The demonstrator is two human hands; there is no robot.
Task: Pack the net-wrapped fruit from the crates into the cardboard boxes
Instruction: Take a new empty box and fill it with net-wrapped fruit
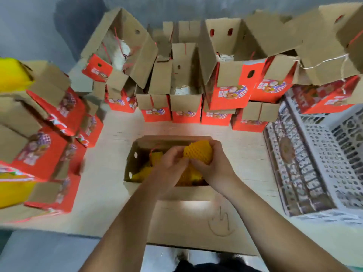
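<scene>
Fruit (198,152) in yellow net sits over the open box (137,154) | right hand (213,167) holds it to set it in | left hand (170,163) pinches its net, steadying it

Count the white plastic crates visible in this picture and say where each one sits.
1. The white plastic crate sits at the right of the table, beside the open box that both hands work over. Others may lie outside the frame.

Pale wooden table (110,193), grey wall (35,26), grey floor (49,254)
</scene>
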